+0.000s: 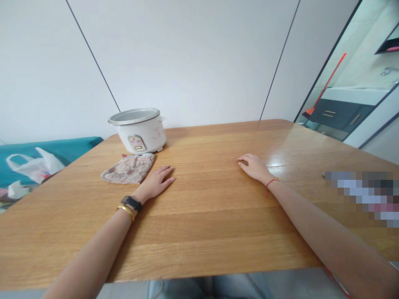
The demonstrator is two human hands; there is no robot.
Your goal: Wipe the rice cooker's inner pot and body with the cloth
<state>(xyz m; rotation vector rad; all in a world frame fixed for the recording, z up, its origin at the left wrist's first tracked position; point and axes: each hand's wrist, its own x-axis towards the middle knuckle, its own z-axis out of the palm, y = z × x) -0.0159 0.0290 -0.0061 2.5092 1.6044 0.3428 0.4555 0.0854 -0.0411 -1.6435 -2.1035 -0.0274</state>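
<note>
My left hand (156,182) lies flat on the wooden table (202,224), fingers stretched out and holding nothing. Just beyond its wrist and knuckles is a folded, checked cloth (129,169) in brown and white. Behind the cloth stands a white rice cooker (149,137) without a lid; its inside is mostly hidden by the rim. On the right part of the table rests my right hand (253,166), its fingers loosely curved and apart from the thumb, with nothing seen in it.
A blurred-out flat item (368,195) lies at the table's right side. To the left, a white plastic bag (35,166) sits on a teal seat (77,145). A pale wall (193,62) closes off the back. An orange broom (327,83) leans beyond the doorway.
</note>
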